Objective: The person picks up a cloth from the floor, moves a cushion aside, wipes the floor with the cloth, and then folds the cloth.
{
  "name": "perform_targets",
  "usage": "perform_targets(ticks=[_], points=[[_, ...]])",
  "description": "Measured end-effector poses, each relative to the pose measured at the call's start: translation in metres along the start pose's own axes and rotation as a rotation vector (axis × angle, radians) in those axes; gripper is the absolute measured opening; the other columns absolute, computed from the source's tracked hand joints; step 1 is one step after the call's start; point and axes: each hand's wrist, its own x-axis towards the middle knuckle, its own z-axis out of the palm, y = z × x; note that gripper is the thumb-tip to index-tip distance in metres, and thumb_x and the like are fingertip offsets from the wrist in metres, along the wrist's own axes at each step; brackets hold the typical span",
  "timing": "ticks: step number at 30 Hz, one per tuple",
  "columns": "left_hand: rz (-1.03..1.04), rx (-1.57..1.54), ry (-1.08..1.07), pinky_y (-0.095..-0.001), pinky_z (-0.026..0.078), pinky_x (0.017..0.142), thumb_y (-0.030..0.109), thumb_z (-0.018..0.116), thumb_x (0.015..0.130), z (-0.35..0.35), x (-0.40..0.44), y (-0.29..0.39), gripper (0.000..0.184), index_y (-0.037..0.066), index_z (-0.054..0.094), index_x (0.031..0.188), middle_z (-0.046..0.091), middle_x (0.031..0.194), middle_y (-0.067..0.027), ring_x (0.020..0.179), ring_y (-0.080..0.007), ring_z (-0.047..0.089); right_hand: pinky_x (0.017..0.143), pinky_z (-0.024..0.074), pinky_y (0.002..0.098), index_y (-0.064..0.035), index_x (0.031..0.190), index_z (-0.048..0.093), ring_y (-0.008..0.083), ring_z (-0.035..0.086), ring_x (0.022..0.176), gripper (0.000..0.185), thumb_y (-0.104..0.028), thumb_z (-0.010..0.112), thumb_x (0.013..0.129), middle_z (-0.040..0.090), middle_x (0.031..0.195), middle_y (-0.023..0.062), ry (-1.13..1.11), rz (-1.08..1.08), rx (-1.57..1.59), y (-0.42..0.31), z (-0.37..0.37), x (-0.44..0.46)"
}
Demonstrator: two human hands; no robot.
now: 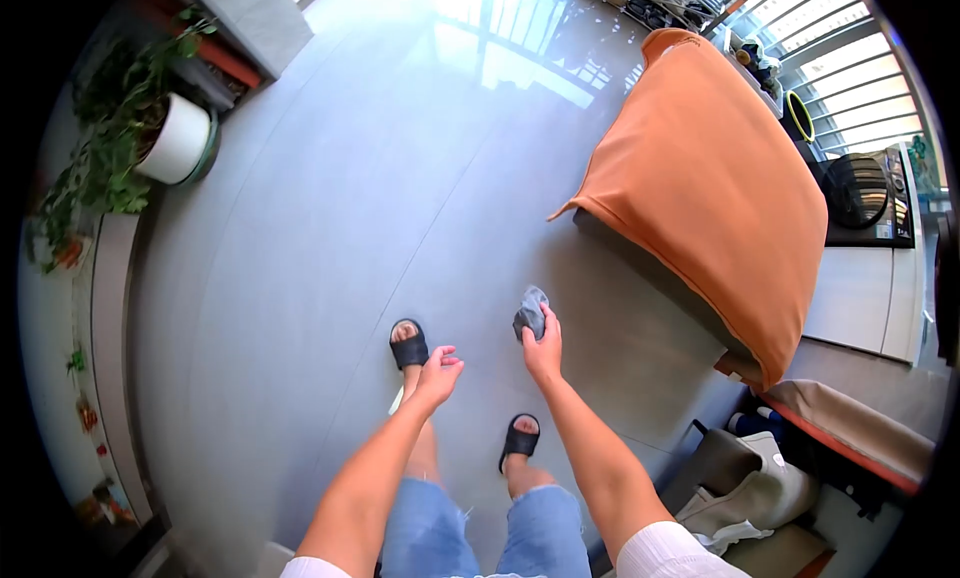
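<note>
My right hand [543, 350] is closed around a crumpled grey cloth [531, 314], which bunches up above the fingers; its exact kind I cannot make out. To the left, my left hand [438, 376] hovers over the floor near the slipper on my left foot. Its fingers are loosely bent and a little apart, with nothing visible in them. A thin white strip [397, 400] shows beside the left wrist, and I cannot tell what it is. Black slippers [410, 352] are on both my feet.
An orange cover [715, 193] drapes over a large piece of furniture on the right. Beyond it stands a black-fronted machine [858, 193]. A beige bag [765, 488] lies at lower right. On the left is a plant in a white pot [178, 140]. Glossy grey tiles [330, 198] form the floor.
</note>
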Motion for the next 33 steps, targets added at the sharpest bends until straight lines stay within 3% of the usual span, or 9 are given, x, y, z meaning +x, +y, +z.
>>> perform_targets(ticks=[7,11,14,19,23,26,29,31,33], points=[[0.226,0.024,-0.214,-0.0320,0.052,0.085,0.016,0.065,0.092,-0.043,0.158,-0.004,0.044,0.008,0.050,0.132,0.063,0.116,-0.0100,0.099,-0.0165,0.063,0.112,0.0320,0.0442,-0.0059,0.151,0.028,0.0398,0.037,0.137,0.067,-0.017,0.059,0.093,0.036,0.150,0.0236,0.193,-0.027,0.084,0.079,0.121,0.146],[0.275,0.175,-0.398,-0.0305,0.051,0.089,0.011,0.062,0.093,-0.042,0.226,-0.002,0.044,0.007,0.048,0.135,0.061,0.119,-0.0093,0.105,-0.0149,0.060,0.117,0.0209,0.0521,-0.0109,0.156,0.014,0.0431,0.014,0.146,0.085,-0.027,0.065,0.089,0.011,0.160,0.0241,0.082,0.139,-0.403,0.141,0.175,0.208],[0.356,0.081,-0.442,-0.0323,0.052,0.088,0.012,0.063,0.093,-0.045,0.275,-0.029,0.042,0.006,0.049,0.133,0.062,0.118,-0.0107,0.103,-0.0169,0.062,0.118,0.0186,0.0525,-0.0107,0.156,0.015,0.0439,0.013,0.147,0.091,-0.036,0.067,0.086,0.008,0.160,0.0246,0.002,-0.061,-0.535,0.185,0.210,0.256],[0.267,-0.274,-0.426,-0.0277,0.048,0.090,0.010,0.059,0.096,-0.048,0.305,-0.054,0.037,0.007,0.050,0.132,0.060,0.120,-0.0067,0.109,-0.0130,0.058,0.119,0.0192,0.0505,-0.0061,0.148,0.038,0.0448,0.023,0.144,0.079,-0.012,0.057,0.072,0.027,0.155,0.0250,0.447,-0.237,-0.411,0.199,0.246,0.347],[0.187,-0.338,-0.487,-0.0259,0.046,0.089,0.015,0.057,0.098,-0.053,0.301,-0.029,0.034,0.007,0.051,0.131,0.061,0.120,-0.0037,0.107,-0.0105,0.057,0.118,0.0257,0.0474,-0.0110,0.141,0.049,0.0417,0.032,0.141,0.073,-0.001,0.055,0.068,0.039,0.151,0.0189,0.175,-0.514,-0.316,0.157,0.271,0.383],[0.243,-0.339,-0.480,-0.0255,0.045,0.088,0.017,0.056,0.099,-0.053,0.310,-0.028,0.032,0.009,0.053,0.130,0.062,0.119,-0.0020,0.106,-0.0095,0.057,0.116,0.0277,0.0500,-0.0132,0.138,0.052,0.0407,0.034,0.141,0.080,0.006,0.057,0.060,0.042,0.150,0.0160,-0.186,-0.788,-0.235,0.144,0.288,0.318],[0.261,-0.384,-0.454,-0.0259,0.045,0.087,0.017,0.056,0.099,-0.058,0.315,-0.024,0.031,0.009,0.054,0.129,0.062,0.118,-0.0013,0.105,-0.0093,0.058,0.116,0.0302,0.0497,-0.0138,0.137,0.054,0.0387,0.036,0.141,0.082,0.013,0.053,0.060,0.043,0.150,0.0147,-0.657,-0.857,-0.224,0.153,0.268,0.264],[0.227,-0.417,-0.431,-0.0261,0.045,0.087,0.017,0.056,0.099,-0.066,0.313,-0.028,0.030,0.009,0.054,0.128,0.063,0.117,-0.0014,0.104,-0.0093,0.058,0.117,0.0305,0.0478,-0.0127,0.128,0.063,0.0363,0.042,0.137,0.072,0.015,0.046,0.063,0.053,0.141,0.0159,-0.549,-0.856,-0.195,0.153,0.245,0.278],[0.200,-0.416,-0.389,-0.0264,0.045,0.087,0.018,0.056,0.099,-0.079,0.308,-0.035,0.029,0.009,0.055,0.127,0.063,0.116,-0.0017,0.105,-0.0097,0.058,0.116,0.0304,0.0454,-0.0097,0.127,0.064,0.0389,0.042,0.137,0.063,0.013,0.042,0.072,0.054,0.139,0.0186,-0.085,-0.797,-0.240,0.170,0.233,0.336]])
